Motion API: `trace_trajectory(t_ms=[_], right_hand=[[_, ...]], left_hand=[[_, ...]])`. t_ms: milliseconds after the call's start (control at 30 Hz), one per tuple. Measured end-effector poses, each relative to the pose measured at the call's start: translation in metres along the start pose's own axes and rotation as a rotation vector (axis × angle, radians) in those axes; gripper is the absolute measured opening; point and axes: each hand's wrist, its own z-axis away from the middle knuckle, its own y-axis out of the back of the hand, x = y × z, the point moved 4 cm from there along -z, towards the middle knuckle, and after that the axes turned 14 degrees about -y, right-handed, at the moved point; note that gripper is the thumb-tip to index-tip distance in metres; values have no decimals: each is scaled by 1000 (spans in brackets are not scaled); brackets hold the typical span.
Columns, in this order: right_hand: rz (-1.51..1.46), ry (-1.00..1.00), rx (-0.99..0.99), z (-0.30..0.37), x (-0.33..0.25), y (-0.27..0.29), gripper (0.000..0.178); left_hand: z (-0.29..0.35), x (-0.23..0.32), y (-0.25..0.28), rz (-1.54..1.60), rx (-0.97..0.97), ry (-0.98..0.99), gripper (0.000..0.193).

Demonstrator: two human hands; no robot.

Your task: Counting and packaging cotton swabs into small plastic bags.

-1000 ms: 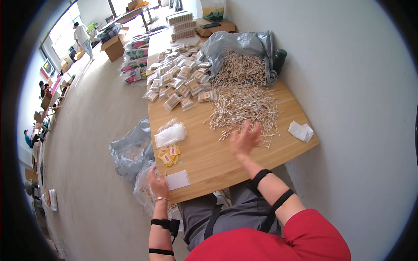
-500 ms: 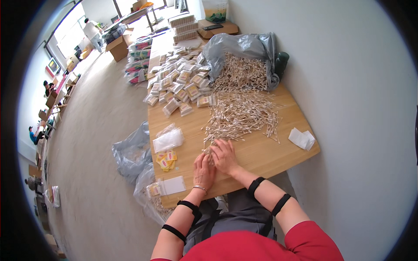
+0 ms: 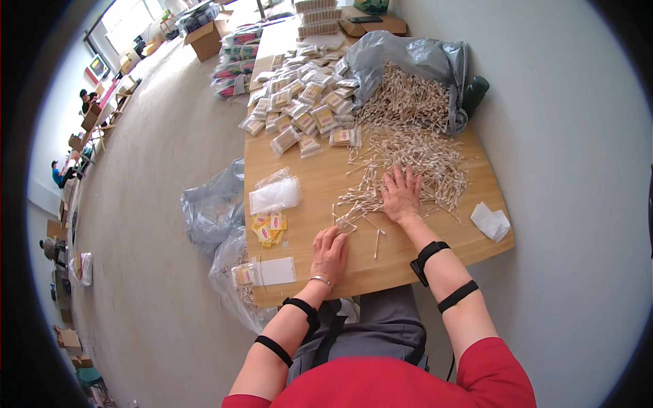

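Observation:
Loose cotton swabs (image 3: 432, 160) lie in a wide heap on the wooden table. My right hand (image 3: 401, 196) rests palm down on the near left part of this heap, its fingers outstretched and apart. Closer to me, my left hand (image 3: 329, 253) is curled on the tabletop, with several swab ends showing at its fingertips; how many it holds is hidden. A single swab (image 3: 377, 243) lies between the two hands. Left of my left hand are clear plastic bags (image 3: 275, 195), yellow printed cards (image 3: 269, 228), and a small filled packet (image 3: 243, 275) beside a white card (image 3: 277, 270).
Behind the heap, a grey plastic bag (image 3: 381, 51) spills more swabs. Many filled packets (image 3: 299, 102) are piled at the far left of the table (image 3: 435, 238). A folded white tissue (image 3: 490, 221) lies at the right edge, near the wall. Plastic bags (image 3: 214, 204) hang beside the left edge.
My right hand has left my left hand and moved forward and right onto the heap, its fingers spreading. My left hand stays near the front edge. The view has shifted slightly.

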Motion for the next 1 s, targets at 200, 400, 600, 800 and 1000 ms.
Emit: trace_trajectory(t_ms=[200,400,600,800,1000], right_hand=[[-109,287,157,60,-56,-2,36],[-277,432,-45,97,-60,-7,33],[-135,184,263,73,-22,8,31],[-222,275,144,100,-56,15,31],[-237,199,182,82,-30,1,22]], left_hand=[[-3,-3,5,-18,123,133,45],[-1,-6,2,40,171,103,40],[-1,-7,6,95,161,131,36],[6,-23,8,242,335,180,49],[-10,-37,15,61,92,161,40]])
